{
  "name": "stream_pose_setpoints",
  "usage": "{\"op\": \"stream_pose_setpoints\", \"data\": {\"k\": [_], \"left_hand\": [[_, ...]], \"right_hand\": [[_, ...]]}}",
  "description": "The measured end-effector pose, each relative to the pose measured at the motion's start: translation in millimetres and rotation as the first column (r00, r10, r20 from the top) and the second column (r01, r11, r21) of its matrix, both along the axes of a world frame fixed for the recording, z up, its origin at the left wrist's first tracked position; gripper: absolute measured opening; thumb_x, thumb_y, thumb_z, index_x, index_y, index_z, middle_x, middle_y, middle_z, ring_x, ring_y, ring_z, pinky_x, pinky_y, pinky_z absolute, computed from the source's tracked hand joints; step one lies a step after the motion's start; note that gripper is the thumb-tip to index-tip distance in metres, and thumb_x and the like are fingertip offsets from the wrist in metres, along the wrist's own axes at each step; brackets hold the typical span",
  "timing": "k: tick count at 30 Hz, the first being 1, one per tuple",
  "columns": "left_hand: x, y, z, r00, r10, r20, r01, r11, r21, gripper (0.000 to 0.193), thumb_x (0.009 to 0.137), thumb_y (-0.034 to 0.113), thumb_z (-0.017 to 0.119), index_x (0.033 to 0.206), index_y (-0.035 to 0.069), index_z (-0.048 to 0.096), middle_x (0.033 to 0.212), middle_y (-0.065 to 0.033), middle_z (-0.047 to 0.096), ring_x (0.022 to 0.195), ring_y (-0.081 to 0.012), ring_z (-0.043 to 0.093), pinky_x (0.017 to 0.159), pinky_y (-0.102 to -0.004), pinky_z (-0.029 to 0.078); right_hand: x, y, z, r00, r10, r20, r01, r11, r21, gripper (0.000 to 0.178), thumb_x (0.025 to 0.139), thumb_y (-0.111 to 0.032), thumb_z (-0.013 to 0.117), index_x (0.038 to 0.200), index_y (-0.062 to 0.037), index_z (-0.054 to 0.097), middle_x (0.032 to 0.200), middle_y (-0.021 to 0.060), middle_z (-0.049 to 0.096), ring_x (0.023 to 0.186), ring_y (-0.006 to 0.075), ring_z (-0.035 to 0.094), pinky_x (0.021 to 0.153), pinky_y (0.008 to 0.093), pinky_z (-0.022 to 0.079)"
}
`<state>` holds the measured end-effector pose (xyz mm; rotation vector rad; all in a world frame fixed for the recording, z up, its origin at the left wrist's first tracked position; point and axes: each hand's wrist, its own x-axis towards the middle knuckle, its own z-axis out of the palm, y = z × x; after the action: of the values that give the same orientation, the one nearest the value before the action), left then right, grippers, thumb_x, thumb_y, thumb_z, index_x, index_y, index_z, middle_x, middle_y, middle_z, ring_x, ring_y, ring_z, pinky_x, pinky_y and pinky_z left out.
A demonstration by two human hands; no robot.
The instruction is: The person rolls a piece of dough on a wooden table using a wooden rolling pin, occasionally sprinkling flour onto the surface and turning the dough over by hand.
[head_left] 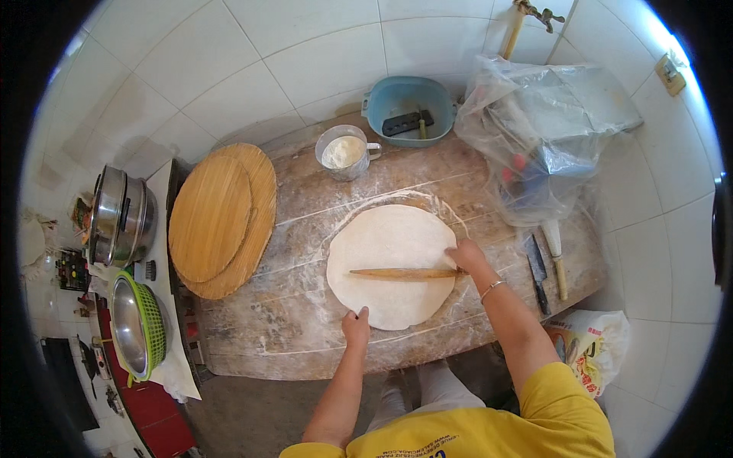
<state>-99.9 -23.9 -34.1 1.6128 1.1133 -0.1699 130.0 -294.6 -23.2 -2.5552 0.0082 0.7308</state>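
The left hand [356,328] is at the near left edge of a round, pale dough sheet [389,237], its fingers curled and the thumb raised against the rim; whether they pinch the dough I cannot tell. The dough lies flat on the floured wooden worktop [298,336], ahead of the left fingers and mostly to the left of the right ones. The right hand [469,258], with a bangle [493,287] on its wrist, is at the dough's right edge, fingers bent; a tapered rolling pin [401,273] lies across the dough with its right end beside this hand, and a grip on it cannot be made out. Right of the right fingers lie a knife [537,263] and a wooden-handled tool [561,278], both plain as far as visible. Farther ahead of the fingers stand a metal cup [351,174] of flour [341,152] and a blue basin [374,107]. Behind the fingers, the yellow shirt [504,427] bears small dark lettering and part of a larger blue character; behind and right of the right fingers, a white sack [609,340] carries red and yellow print, too crumpled to follow.
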Motion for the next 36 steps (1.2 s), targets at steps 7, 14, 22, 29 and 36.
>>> {"op": "stream_pose_setpoints", "data": {"k": [7,14,22,29,36], "left_hand": [[-34,5,25,0.946,0.316,0.065,-0.26,0.865,-0.428,0.029,0.097,0.019,0.058,0.109,-0.007,0.057,0.094,-0.0138,0.066,0.07,-0.0218,0.066,0.058,-0.0345,0.057],[-29,14,11,0.984,0.167,0.064,-0.147,0.959,-0.244,0.022,0.091,0.014,0.063,0.102,-0.006,0.065,0.088,-0.0099,0.068,0.068,-0.0169,0.065,0.054,-0.0289,0.056],[9,28,-12,0.931,0.277,0.239,-0.268,0.961,-0.072,0.028,0.089,0.013,0.066,0.11,-0.004,0.063,0.099,-0.0093,0.067,0.088,-0.0157,0.061,0.079,-0.0302,0.049],[14,20,-11,0.939,0.185,0.292,-0.229,0.965,0.125,0.036,0.086,0.013,0.067,0.116,-0.005,0.058,0.108,-0.0128,0.063,0.094,-0.0198,0.059,0.087,-0.0339,0.047],[37,-9,57,0.644,-0.765,-0.01,0.519,0.428,0.74,0.053,0.076,0.019,0.072,0.127,0.012,0.058,0.13,-0.0144,0.052,0.127,-0.0327,0.044,0.106,-0.0496,0.033]], "right_hand": [[-53,-52,-18,0.995,-0.079,-0.061,0.084,0.993,0.084,0.042,0.078,-0.038,0.072,0.087,0.003,0.07,0.087,0.0249,0.068,0.084,0.0378,0.067,0.075,0.0442,0.052],[20,-50,-23,0.951,-0.252,0.181,0.207,0.95,0.235,0.04,0.085,-0.034,0.063,0.075,0.0047,0.063,0.062,0.0184,0.06,0.06,0.0237,0.062,0.061,0.0419,0.049],[192,58,38,0.888,-0.312,-0.336,0.452,0.463,0.763,0.023,0.095,-0.024,0.059,0.092,-0.0025,0.066,0.069,0.0037,0.061,0.054,0.014,0.053,0.049,0.0309,0.044],[269,104,-44,0.956,-0.259,-0.141,0.284,0.684,0.672,0.035,0.095,-0.025,0.058,0.125,-0.0053,0.06,0.112,0.0085,0.063,0.095,0.0202,0.058,0.077,0.0329,0.048],[203,82,-3,0.966,-0.231,0.115,0.12,0.797,0.592,0.04,0.095,-0.018,0.056,0.129,0.0029,0.055,0.131,0.0198,0.059,0.122,0.0278,0.056,0.101,0.0353,0.044]]}}
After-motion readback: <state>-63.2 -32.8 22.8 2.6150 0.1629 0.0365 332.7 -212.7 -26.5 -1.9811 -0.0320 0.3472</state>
